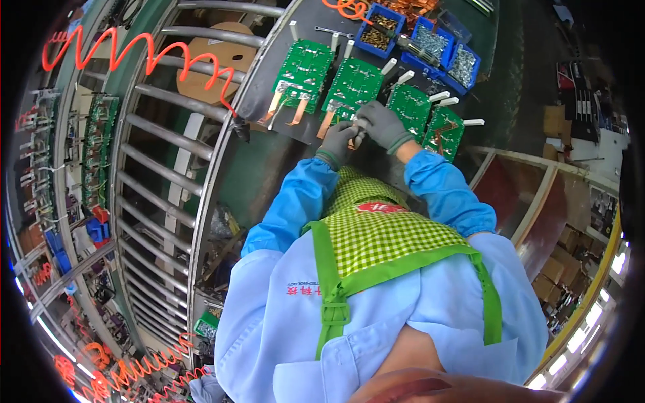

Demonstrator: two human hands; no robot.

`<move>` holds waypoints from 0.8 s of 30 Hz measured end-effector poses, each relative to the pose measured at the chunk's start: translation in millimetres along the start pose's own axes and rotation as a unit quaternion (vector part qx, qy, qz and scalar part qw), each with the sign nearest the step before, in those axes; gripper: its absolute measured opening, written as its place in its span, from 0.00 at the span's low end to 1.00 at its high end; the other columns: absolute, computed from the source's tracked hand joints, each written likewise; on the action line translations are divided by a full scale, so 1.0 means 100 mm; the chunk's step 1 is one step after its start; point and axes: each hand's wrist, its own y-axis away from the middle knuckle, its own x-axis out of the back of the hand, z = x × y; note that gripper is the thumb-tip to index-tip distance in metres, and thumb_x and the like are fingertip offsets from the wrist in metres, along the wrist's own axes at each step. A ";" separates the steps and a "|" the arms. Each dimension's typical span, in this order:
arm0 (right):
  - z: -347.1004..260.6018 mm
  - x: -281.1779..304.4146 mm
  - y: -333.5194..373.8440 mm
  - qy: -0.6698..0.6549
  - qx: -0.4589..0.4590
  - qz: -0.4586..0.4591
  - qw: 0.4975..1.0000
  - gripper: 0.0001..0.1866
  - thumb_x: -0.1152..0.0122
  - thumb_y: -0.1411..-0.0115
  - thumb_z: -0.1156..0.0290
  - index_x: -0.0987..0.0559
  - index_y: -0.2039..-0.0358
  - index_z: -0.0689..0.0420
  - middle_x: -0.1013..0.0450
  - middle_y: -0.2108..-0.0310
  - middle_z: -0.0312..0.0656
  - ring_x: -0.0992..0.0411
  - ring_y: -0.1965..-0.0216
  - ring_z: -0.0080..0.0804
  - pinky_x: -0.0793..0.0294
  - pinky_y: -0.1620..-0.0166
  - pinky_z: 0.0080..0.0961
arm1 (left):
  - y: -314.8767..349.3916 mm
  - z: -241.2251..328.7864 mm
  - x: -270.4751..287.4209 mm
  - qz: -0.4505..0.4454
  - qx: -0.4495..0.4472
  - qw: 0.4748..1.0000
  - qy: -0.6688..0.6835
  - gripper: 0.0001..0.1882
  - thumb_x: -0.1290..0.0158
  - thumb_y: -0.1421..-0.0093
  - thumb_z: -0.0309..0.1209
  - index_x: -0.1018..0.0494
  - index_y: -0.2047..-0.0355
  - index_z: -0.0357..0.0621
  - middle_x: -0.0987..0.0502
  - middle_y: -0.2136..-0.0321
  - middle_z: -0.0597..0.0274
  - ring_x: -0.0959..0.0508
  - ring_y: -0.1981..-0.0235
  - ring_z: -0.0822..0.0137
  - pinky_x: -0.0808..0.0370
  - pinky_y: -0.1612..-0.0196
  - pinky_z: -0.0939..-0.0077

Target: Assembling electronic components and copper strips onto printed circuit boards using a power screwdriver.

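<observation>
Gloved hands (385, 127) close together, curled, at green circuit board (354, 80)

- four green circuit boards (356, 79) on the table (309, 17)
- eight white posts (334, 41), which makes two for each board
- three blue boxes (369, 50)
- small metal parts (430, 40) in these boxes, too many for exact counting
- one wrench (334, 31)
- two grey gloves (393, 134), on one left hand (336, 141) and one right hand (385, 125)
- two blue sleeves (295, 195)
- one checkered apron (376, 238)
- at least three orange coiled hoses (151, 54)
</observation>
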 end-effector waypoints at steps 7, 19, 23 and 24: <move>-0.16 0.11 0.02 -0.033 -0.076 0.049 0.995 0.18 0.41 0.51 0.55 0.26 0.62 0.51 0.35 0.58 0.41 0.30 0.64 0.43 0.29 0.62 0.34 | -0.06 0.02 0.05 0.003 0.002 0.999 -0.051 0.09 0.55 0.46 0.24 0.31 0.64 0.35 0.28 0.75 0.61 0.28 0.79 0.73 0.28 0.76 0.83; -0.24 -0.07 0.21 0.047 -0.044 0.098 0.993 0.14 0.42 0.49 0.60 0.25 0.67 0.56 0.36 0.51 0.41 0.33 0.55 0.41 0.30 0.55 0.33 | -0.09 0.02 0.12 -0.062 0.019 0.998 -0.002 0.07 0.53 0.47 0.23 0.31 0.66 0.36 0.28 0.72 0.61 0.26 0.72 0.72 0.27 0.72 0.84; -0.47 0.19 0.42 0.045 -0.076 0.136 0.987 0.17 0.43 0.49 0.58 0.25 0.64 0.56 0.34 0.53 0.45 0.32 0.56 0.43 0.31 0.55 0.35 | 0.00 0.05 0.16 0.017 0.111 0.988 0.103 0.11 0.55 0.42 0.31 0.32 0.60 0.41 0.27 0.65 0.60 0.26 0.64 0.65 0.26 0.66 0.77; -0.48 0.27 0.54 0.051 -0.101 0.154 0.981 0.17 0.43 0.50 0.57 0.25 0.64 0.56 0.34 0.55 0.45 0.32 0.56 0.42 0.31 0.55 0.36 | 0.03 0.00 0.20 0.015 0.114 0.988 0.101 0.11 0.55 0.42 0.31 0.32 0.60 0.41 0.27 0.65 0.60 0.26 0.64 0.65 0.26 0.66 0.77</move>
